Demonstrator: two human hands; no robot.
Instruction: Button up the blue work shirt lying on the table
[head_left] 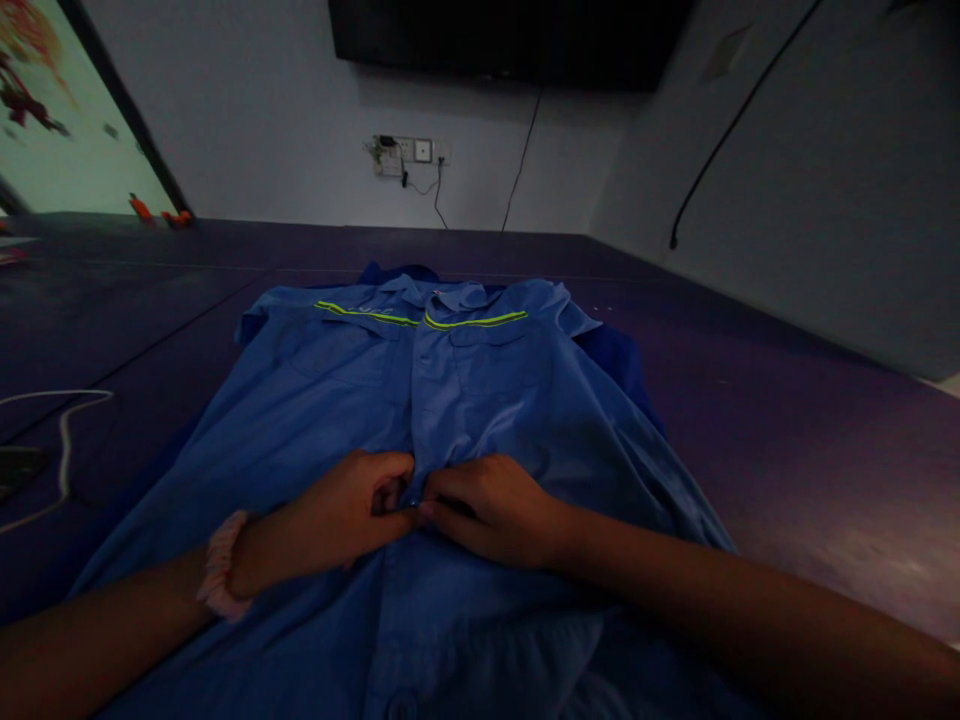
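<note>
A blue short-sleeved work shirt (330, 430) lies spread face up, its collar at the far end. Yellow-green piping crosses the chest above two pockets. My left hand (358, 508), with a pink scrunchie (224, 565) round its wrist, pinches the front placket from the left. Opposite it, my right hand (495, 508) grips the same placket edge, fingers curled. Between the fingertips a small shiny button (414, 504) shows in part. Both hands nearly touch at the shirt's middle. Below them, the lower placket runs toward me.
Darker blue cloth (619, 365) lies under the shirt on a purple floor mat (787, 430). A white cable (66, 450) and a dark flat object (19, 468) are at left. Wall sockets (412, 152) with cords sit below a black screen (510, 40). Small orange things (140, 207) stand far left.
</note>
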